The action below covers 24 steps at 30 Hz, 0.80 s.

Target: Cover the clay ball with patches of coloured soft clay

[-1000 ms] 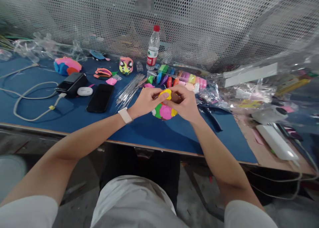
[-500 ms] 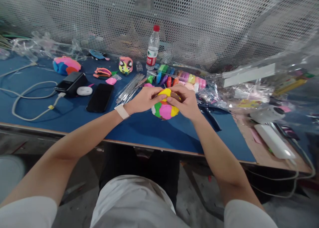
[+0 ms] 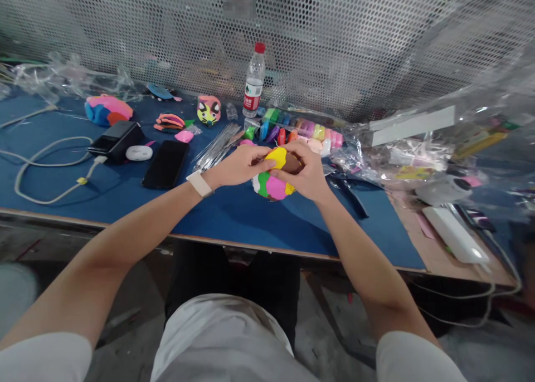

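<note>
A rounded, ball-like piece covered in patches of coloured modelling clay [image 3: 276, 187] is between my hands over the front half of the table. Pink, green, white and yellow patches show on its near side. My left hand [image 3: 240, 165] is closed, its thumb and fingers on a yellow clay patch [image 3: 276, 157] at the top. From the other side my right hand [image 3: 309, 170] grips the piece, thumb in front and fingers curled over the far edge, beside a brown area [image 3: 292, 163]. The underside is hidden, so I cannot tell whether it rests on the table.
Thin metal wires [image 3: 215, 148] and a black phone [image 3: 165, 164] lie to the left. Behind stand a water bottle [image 3: 253, 81] and a painted mask-like figure [image 3: 209, 110]. Coloured clay packs [image 3: 309, 128] lie behind my hands; dark-handled scissors [image 3: 351, 195] and plastic wrapping [image 3: 401, 153] are rightward.
The yellow patch at the top now shows larger, and more of the brown area is uncovered beside it. My right fingers have shifted slightly. The whole view has moved a little.
</note>
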Each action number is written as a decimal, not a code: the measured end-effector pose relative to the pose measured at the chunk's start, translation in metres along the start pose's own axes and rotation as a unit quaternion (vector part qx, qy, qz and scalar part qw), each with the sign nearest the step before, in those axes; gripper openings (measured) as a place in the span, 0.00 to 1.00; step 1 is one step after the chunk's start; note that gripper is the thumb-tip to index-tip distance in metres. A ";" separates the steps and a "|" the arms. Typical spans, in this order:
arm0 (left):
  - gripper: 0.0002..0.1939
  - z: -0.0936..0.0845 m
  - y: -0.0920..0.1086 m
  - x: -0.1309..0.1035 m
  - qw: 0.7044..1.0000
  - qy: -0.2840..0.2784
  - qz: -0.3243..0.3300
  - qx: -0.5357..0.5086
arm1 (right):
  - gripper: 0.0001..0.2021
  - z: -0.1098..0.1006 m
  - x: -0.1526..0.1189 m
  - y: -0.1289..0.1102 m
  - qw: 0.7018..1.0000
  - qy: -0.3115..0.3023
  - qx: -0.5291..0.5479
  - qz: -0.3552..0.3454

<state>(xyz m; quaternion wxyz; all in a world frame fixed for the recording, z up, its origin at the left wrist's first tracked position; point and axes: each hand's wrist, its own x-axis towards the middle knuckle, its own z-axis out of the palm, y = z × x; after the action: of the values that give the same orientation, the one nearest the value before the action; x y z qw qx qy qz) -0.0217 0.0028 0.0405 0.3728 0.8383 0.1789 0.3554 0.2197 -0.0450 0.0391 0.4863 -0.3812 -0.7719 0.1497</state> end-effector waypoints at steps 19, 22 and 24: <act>0.36 -0.010 0.001 -0.005 0.998 -0.035 -0.010 0.047 | 0.24 0.001 0.000 0.001 0.998 -0.019 0.007 -0.054; 0.35 -0.008 0.000 -0.002 0.998 -0.030 0.014 0.050 | 0.19 0.001 -0.001 0.001 0.998 -0.023 0.019 -0.054; 0.33 -0.008 -0.001 -0.001 0.998 -0.032 0.024 0.049 | 0.16 -0.001 -0.001 0.000 0.998 -0.037 0.019 -0.043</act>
<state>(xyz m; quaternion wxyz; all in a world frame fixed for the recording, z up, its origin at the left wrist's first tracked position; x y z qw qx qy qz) -0.0283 0.0068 0.0431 0.3279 0.8706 0.1644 0.3281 0.2204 -0.0459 0.0392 0.4704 -0.3321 -0.8023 0.1574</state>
